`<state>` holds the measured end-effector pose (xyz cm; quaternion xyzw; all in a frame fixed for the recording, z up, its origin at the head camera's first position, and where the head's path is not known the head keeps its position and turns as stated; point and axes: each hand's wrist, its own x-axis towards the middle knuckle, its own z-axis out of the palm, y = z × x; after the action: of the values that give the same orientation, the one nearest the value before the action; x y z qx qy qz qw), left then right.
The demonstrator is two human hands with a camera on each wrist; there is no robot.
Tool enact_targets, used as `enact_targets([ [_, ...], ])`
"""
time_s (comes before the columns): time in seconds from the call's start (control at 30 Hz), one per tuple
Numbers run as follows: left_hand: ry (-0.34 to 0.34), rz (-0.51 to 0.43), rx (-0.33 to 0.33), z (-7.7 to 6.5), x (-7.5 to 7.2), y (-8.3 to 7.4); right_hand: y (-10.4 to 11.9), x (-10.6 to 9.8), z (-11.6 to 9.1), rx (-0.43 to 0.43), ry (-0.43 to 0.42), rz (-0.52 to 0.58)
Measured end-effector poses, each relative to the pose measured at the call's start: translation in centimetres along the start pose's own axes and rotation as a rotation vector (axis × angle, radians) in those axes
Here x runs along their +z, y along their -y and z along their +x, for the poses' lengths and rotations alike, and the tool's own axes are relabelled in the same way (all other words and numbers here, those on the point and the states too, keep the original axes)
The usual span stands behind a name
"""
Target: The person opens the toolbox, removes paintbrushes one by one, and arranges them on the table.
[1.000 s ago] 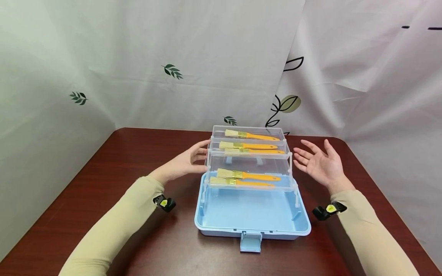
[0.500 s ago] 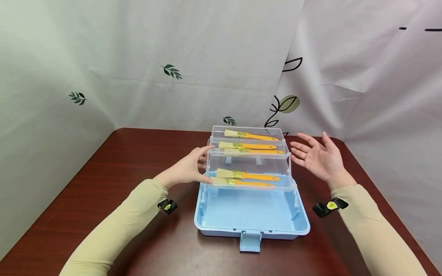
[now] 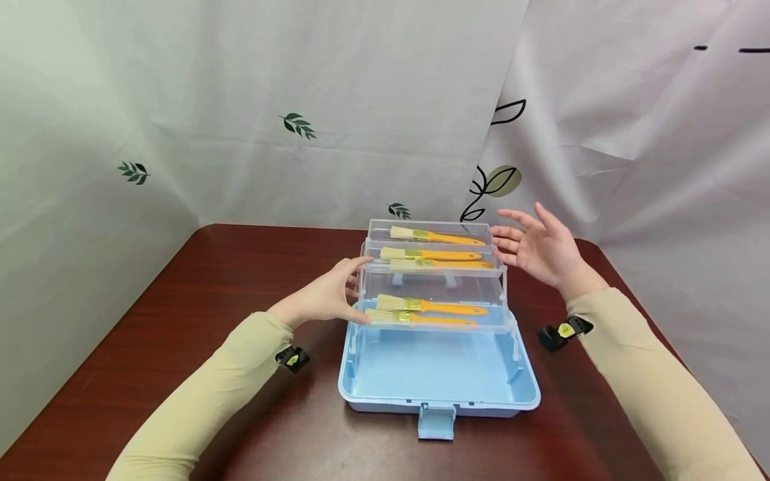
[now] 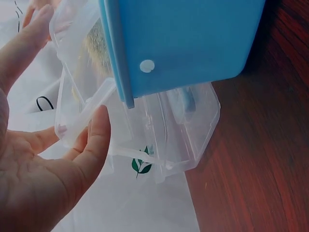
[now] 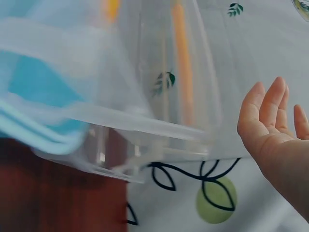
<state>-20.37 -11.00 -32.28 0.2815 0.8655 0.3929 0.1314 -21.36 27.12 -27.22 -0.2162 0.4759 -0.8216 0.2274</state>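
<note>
A light blue toolbox stands with its clear tiered trays raised in the head view. Several paintbrushes with yellow handles and pale bristles lie in the trays. My left hand holds the left end of the trays, its thumb at the lower tray's front corner and its index finger by the tray above. The left wrist view shows its fingers against a clear end piece. My right hand, fingers spread and loosely bent, is beside the upper trays' right end; in the right wrist view a gap shows between them.
The toolbox rests on a dark red wooden table. A blue latch hangs down at its front. Behind the table hangs a white curtain with leaf prints.
My left hand moved right onto the tray ends, then stayed there. My right hand moved up and left, closer to the upper trays. The toolbox and brushes stay in place.
</note>
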Motion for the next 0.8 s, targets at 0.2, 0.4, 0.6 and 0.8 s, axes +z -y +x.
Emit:
enact_targets([
  [0.2, 0.015, 0.002, 0.003, 0.0, 0.0, 0.2, 1.8, 1.3, 2.8, 0.087, -0.137, -0.315],
  [0.4, 0.011, 0.012, 0.004, 0.1, 0.1, 0.2, 2.7, 2.0, 5.6, 0.226, -0.197, -0.681],
  [0.6, 0.011, 0.001, 0.011, 0.1, 0.1, 0.3, 2.1, 2.0, 8.2, 0.345, -0.200, -1.029],
  [0.8, 0.007, -0.011, 0.012, 0.1, 0.1, 0.4, 0.7, 1.8, 10.1, 0.416, -0.196, -1.328],
])
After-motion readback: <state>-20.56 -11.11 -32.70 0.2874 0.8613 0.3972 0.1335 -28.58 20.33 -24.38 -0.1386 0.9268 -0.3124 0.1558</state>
